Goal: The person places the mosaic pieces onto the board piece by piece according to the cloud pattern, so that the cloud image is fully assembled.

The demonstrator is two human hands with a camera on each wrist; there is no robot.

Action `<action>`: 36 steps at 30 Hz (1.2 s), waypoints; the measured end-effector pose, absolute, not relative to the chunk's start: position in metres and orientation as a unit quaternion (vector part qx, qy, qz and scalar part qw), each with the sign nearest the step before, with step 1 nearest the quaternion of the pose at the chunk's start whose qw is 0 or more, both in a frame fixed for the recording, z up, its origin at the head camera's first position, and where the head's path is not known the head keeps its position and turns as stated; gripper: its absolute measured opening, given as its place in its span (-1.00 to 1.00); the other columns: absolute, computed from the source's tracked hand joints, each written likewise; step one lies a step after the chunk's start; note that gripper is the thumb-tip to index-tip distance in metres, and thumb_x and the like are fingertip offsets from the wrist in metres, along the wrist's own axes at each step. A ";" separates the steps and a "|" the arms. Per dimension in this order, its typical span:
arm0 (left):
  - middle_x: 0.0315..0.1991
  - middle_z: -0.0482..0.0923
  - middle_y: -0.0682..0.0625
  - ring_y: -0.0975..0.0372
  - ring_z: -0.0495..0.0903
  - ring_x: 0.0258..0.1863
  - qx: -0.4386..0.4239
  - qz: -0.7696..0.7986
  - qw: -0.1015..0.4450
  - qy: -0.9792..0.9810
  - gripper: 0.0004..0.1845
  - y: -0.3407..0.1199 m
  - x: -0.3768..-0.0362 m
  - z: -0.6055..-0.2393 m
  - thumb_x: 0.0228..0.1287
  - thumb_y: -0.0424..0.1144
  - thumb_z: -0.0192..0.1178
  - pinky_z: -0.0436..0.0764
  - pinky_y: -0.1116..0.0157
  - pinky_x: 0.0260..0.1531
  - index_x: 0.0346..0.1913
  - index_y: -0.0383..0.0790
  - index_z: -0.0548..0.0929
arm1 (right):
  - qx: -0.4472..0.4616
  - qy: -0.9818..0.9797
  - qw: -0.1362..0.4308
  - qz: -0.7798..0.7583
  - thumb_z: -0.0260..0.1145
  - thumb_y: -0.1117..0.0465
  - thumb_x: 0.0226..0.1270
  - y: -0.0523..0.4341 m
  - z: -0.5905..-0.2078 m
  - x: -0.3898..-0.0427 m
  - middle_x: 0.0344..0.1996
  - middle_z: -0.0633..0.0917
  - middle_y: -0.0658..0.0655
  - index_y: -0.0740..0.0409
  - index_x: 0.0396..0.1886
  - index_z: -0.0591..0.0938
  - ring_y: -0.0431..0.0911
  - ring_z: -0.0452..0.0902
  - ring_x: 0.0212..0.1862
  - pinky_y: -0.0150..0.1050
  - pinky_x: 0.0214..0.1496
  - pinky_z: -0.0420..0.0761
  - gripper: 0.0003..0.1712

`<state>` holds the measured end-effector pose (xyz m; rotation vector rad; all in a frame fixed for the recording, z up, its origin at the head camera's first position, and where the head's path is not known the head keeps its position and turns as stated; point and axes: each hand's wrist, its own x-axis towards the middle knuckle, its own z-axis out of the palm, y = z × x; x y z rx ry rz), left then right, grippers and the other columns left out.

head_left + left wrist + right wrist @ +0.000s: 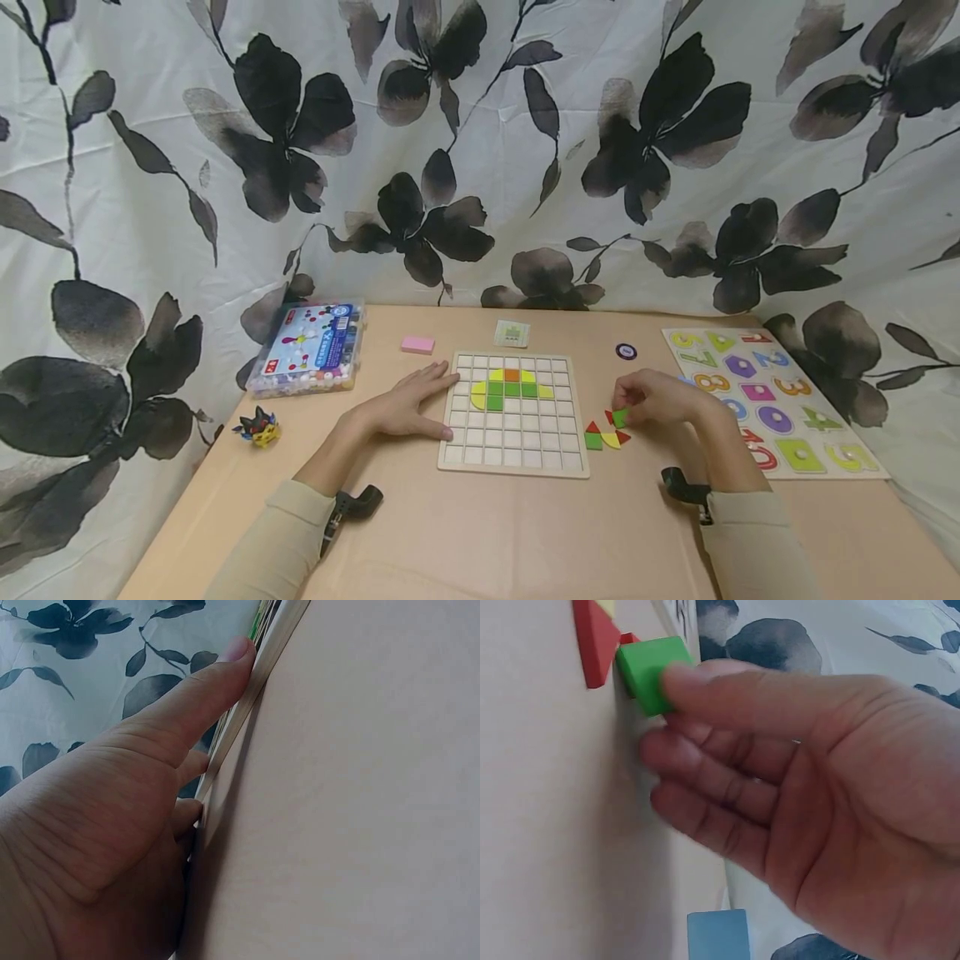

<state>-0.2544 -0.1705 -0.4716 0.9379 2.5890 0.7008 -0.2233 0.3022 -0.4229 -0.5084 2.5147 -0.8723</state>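
Observation:
Between thumb and fingers my right hand (pixel 658 400) pinches a green square block (pixel 654 671), just right of a small pile. In that pile lie a green square (pixel 593 442), red triangles (pixel 592 427) and a yellow quarter-round piece (pixel 611 440). My left hand (pixel 411 402) rests with spread, fairly straight fingers at the left edge of a white gridded board (pixel 517 458); its thumb (pixel 225 667) touches the rim in the left wrist view. On the board's upper cells sit green and yellow pieces and one orange square (pixel 512 375).
Behind the board lie a pattern card (pixel 512 334) and a pink block (pixel 417 344). A plastic case (pixel 307 350) and a small figurine (pixel 258 427) are at left. On the right are a number puzzle board (pixel 795 408) and a dark round disc (pixel 626 352).

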 end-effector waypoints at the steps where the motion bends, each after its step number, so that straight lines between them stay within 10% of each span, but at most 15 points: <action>1: 0.73 -0.20 -0.13 -0.04 -0.23 0.71 0.326 0.243 0.150 0.901 0.12 -0.171 -0.254 -0.472 0.17 0.37 0.39 -0.19 -0.14 0.66 0.68 0.02 0.13 | -0.188 0.905 0.206 -0.320 0.45 0.37 0.27 0.303 -0.423 -0.224 -0.39 0.63 0.04 0.10 -0.27 0.68 -0.04 0.50 -0.20 -0.25 -0.17 0.46 -0.87; 17: 0.73 -0.20 -0.15 -0.07 -0.22 0.71 0.327 0.248 0.150 0.899 0.13 -0.170 -0.253 -0.471 0.16 0.38 0.39 -0.18 -0.15 0.66 0.68 0.00 0.14 | -0.182 0.881 0.068 -0.431 0.44 0.34 0.36 0.239 -0.433 -0.231 -0.14 0.69 0.12 0.03 -0.01 0.71 0.01 0.55 -0.10 -0.34 -0.08 0.61 -0.75; 36: 0.72 -0.20 -0.15 -0.06 -0.23 0.71 0.329 0.243 0.148 0.900 0.13 -0.170 -0.252 -0.470 0.17 0.38 0.39 -0.18 -0.14 0.66 0.68 0.00 0.13 | -0.211 0.880 0.050 -0.422 0.59 0.21 0.24 0.163 -0.460 -0.231 -0.23 0.73 0.02 0.11 -0.02 0.77 -0.10 0.55 -0.20 -0.33 -0.17 0.58 -0.68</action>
